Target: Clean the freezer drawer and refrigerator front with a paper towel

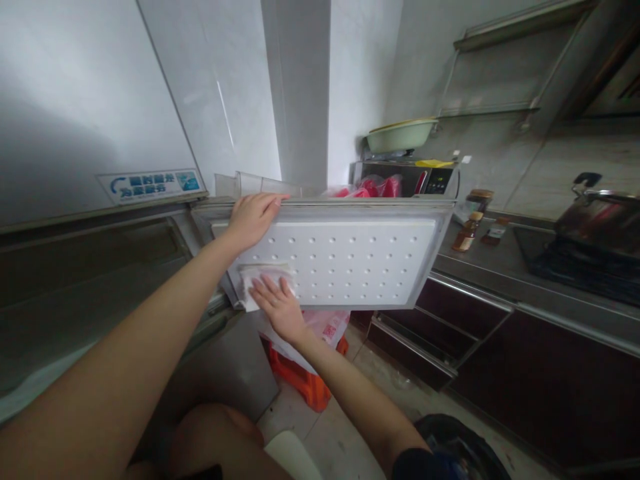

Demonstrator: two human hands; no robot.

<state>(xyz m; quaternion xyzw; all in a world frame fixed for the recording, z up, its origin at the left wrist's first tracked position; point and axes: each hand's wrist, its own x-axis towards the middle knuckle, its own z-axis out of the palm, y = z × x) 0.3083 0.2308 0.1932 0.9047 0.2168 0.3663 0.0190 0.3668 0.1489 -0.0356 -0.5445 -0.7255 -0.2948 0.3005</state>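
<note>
fingers [268,287] of the right hand [287,316] are spread flat, pressing a white cloth [247,279] against the inner panel [355,263] of an open refrigerator door [350,211]. the cloth lies at the panel's lower left corner, below the left hand [253,219]. that left hand rests over the door's top edge, near its left end; whether its fingertips curl behind and grip cannot be told. the panel is white, with rows of small round dimples. at left is the refrigerator [75,87], bearing a blue and white sticker [153,185]. below the door, a white plastic bag [335,321] with red print drapes over something orange [313,387]. beyond the door's top edge is a microwave [406,175], with a pale green basin [401,137] above it. at right, small bottles [466,233] stand on a dark counter [480,261], and a metal pot [600,217] sits on the stove [575,267].
</note>
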